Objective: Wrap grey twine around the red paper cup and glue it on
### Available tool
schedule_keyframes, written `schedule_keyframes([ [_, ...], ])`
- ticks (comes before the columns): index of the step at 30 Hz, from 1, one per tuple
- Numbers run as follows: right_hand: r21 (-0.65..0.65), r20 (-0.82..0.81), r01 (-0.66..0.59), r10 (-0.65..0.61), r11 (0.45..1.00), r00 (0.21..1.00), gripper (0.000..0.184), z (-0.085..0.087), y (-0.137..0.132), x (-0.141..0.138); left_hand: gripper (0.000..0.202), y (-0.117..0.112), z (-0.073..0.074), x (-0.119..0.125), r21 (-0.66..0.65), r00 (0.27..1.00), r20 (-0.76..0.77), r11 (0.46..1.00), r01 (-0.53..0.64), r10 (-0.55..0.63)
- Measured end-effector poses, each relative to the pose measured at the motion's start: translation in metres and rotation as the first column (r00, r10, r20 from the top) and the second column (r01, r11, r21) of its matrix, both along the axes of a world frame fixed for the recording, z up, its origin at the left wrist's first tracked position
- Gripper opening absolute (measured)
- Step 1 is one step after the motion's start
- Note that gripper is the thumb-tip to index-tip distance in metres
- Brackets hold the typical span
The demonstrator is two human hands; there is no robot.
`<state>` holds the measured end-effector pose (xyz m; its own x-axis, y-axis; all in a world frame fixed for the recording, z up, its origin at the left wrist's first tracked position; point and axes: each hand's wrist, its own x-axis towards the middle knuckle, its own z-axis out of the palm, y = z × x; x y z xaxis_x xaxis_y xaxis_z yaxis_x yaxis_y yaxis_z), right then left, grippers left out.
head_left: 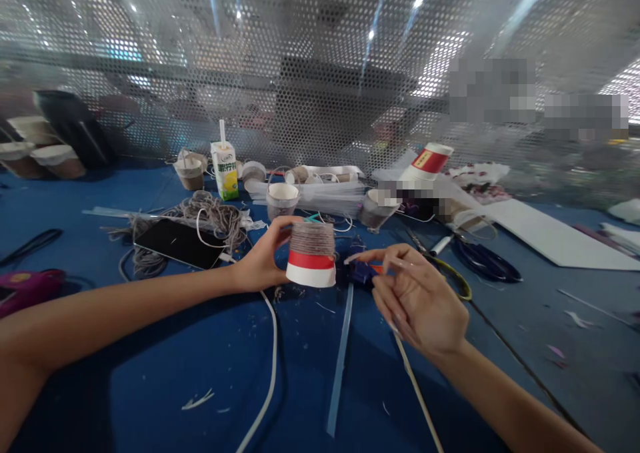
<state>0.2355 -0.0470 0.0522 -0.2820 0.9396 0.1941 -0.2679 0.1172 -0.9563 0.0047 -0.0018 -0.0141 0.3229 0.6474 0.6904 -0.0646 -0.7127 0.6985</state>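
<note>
Near the middle, my left hand [260,259] grips an upside-down paper cup [311,266]. Grey-brown yarn [313,237] is wound round its upper part; red and white bands show below, and a small teal-green bit sits on top. To the right hovers my right hand [425,299], its index finger stretched out and the others loosely curled, with nothing clearly between them. Just behind those fingers is a dark blue glue gun [361,273] with an orange part, partly hidden. I cannot tell whether the fingers touch it. A long translucent glue stick [341,363] extends from it towards me.
Loose yarn [210,213] and a black phone [180,243] lie left. Behind are a drink carton [225,169], small cups [283,199] and a red-white cup [430,163]. Blue-handled scissors [487,259] lie right. A white cable [273,359] crosses the blue table. Perforated metal stands behind.
</note>
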Motion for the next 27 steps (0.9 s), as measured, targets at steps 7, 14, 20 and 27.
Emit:
schedule_keyframes([
  [7, -0.15, 0.004, -0.37, 0.375, 0.917, 0.927, 0.017, 0.002, -0.013, -0.005, 0.073, 0.004, -0.005, 0.0, 0.179, 0.989, -0.04, 0.975, -0.13, 0.139],
  [14, -0.109, 0.007, -0.148, 0.149, 0.983, 0.989, 0.022, -0.003, -0.004, -0.004, 0.072, 0.002, -0.001, -0.001, 0.153, 0.993, -0.034, 0.983, -0.104, 0.111],
  [20, -0.006, 0.174, -0.175, 0.174, 0.985, 0.969, 0.025, -0.009, -0.009, -0.004, 0.069, 0.002, 0.001, -0.002, 0.178, 0.966, -0.139, 0.965, -0.192, 0.218],
  [27, -0.005, 0.206, -0.226, 0.222, 0.974, 0.953, 0.028, -0.013, -0.008, -0.005, 0.062, -0.001, 0.006, -0.002, 0.202, 0.97, -0.14, 0.965, -0.17, 0.2],
])
